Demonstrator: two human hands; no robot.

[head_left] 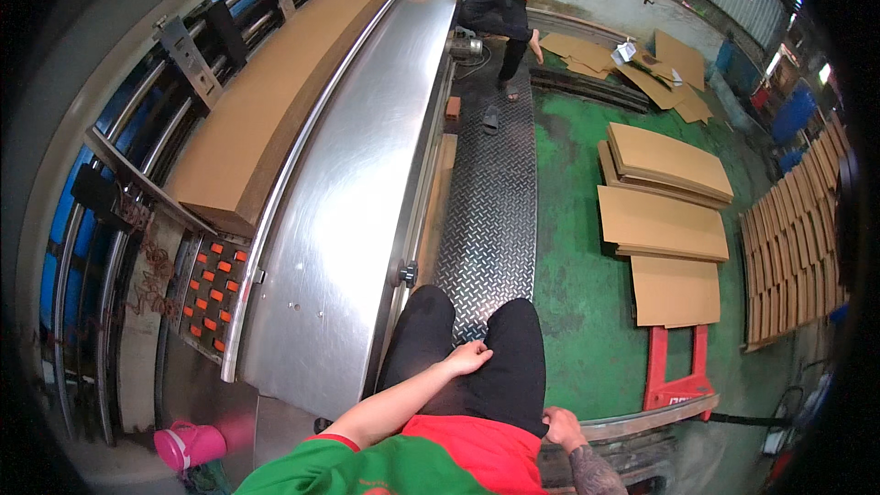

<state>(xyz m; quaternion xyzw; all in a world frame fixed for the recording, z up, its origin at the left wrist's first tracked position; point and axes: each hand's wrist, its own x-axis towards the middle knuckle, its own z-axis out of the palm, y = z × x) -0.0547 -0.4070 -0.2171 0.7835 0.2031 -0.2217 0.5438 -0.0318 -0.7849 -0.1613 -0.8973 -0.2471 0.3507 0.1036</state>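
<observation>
My left hand (469, 358) rests on my black-trousered thigh, fingers loosely bent and lying against the cloth, with nothing seen in it. Beside my right hip, my right hand (561, 426) is closed at the edge of the trousers, near the end of a metal rail (632, 420). What its fingers hold, if anything, is hidden. To my left runs a long shiny steel table (344, 192). Beyond its raised edge lies a long stack of brown cardboard sheets (284, 82) in a machine. A dark knob (407, 273) sticks out from the table's near side.
A co-worker (500, 0) sits at the table's far end, one hand on it. A treadplate walkway (486, 202) runs alongside. Cardboard stacks (665, 220) stand on the green floor by a red pallet jack (678, 371). A pink bucket (190, 445) is at lower left.
</observation>
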